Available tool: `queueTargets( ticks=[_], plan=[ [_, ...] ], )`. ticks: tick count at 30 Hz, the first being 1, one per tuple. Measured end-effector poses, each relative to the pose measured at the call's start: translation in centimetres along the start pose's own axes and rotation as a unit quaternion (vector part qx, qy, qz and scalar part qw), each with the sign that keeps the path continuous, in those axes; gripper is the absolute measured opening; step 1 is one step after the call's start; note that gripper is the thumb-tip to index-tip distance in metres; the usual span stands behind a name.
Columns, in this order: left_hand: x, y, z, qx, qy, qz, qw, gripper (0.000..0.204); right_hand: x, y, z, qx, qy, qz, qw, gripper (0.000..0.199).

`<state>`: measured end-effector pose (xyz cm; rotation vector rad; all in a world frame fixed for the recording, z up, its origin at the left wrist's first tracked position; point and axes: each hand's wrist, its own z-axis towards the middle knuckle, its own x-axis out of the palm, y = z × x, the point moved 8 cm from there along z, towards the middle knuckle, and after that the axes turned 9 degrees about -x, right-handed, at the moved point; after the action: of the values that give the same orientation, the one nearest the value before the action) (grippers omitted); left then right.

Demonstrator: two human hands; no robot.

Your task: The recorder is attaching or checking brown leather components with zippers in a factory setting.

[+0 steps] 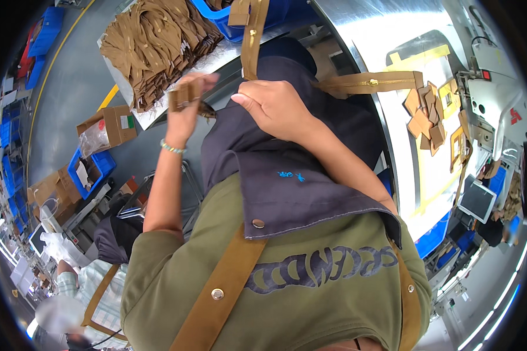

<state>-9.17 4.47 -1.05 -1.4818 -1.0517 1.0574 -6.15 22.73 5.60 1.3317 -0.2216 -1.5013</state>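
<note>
My right hand (pixel 275 110) is closed above my lap, thumb pointing left. A brown zipper strip (pixel 252 44) with a gold-coloured slider runs down to its knuckles, and the fingers hide that end. To the left, my raised left hand (pixel 194 105) is smeared by motion, with a brown fabric tab (pixel 183 96) at its fingers. A small dark object (pixel 206 110) juts out beside that palm, too blurred to name. Another brown zipper strip (pixel 372 83) stretches from my lap to the right-hand table.
A heap of brown zipper strips (pixel 155 47) covers the far-left metal table, beside a blue bin (pixel 219 17). Brown fabric pieces (pixel 428 117) lie on the right table (pixel 401 140), near a white sewing machine (pixel 489 93). A cardboard box (pixel 120 126) stands left; another person (pixel 96 286) sits lower left.
</note>
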Motion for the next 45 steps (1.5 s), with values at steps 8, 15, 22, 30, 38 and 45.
queueTargets(
  ticks=[8,15,22,30,38,45],
  plan=[
    [8.0,-4.2,2.6,0.197,0.152,0.104,0.963,0.035,-2.5,0.3,0.5,0.055,-0.069,0.136,0.987,0.034],
    [4.4,1.5,-3.2,-0.197,0.169,-0.048,0.965,0.022,-2.7,-2.0,-0.5,0.156,-0.077,0.266,0.948,0.031],
    [2.3,-3.2,-5.6,-0.115,0.239,0.158,0.951,0.031,3.2,-2.2,0.4,0.073,0.069,0.251,0.963,0.032],
    [1.9,-5.8,-4.3,-0.030,0.141,0.315,0.938,0.029,3.3,0.0,0.7,-0.080,0.096,-0.026,0.992,0.024],
    [1.8,-6.1,-3.7,0.011,0.132,0.225,0.965,0.023,2.3,-0.7,1.9,-0.085,0.055,-0.089,0.991,0.026],
    [-1.2,-8.1,1.7,0.223,-0.026,0.251,0.942,0.058,0.3,-0.7,1.4,-0.060,-0.017,-0.040,0.997,0.027]
  ],
)
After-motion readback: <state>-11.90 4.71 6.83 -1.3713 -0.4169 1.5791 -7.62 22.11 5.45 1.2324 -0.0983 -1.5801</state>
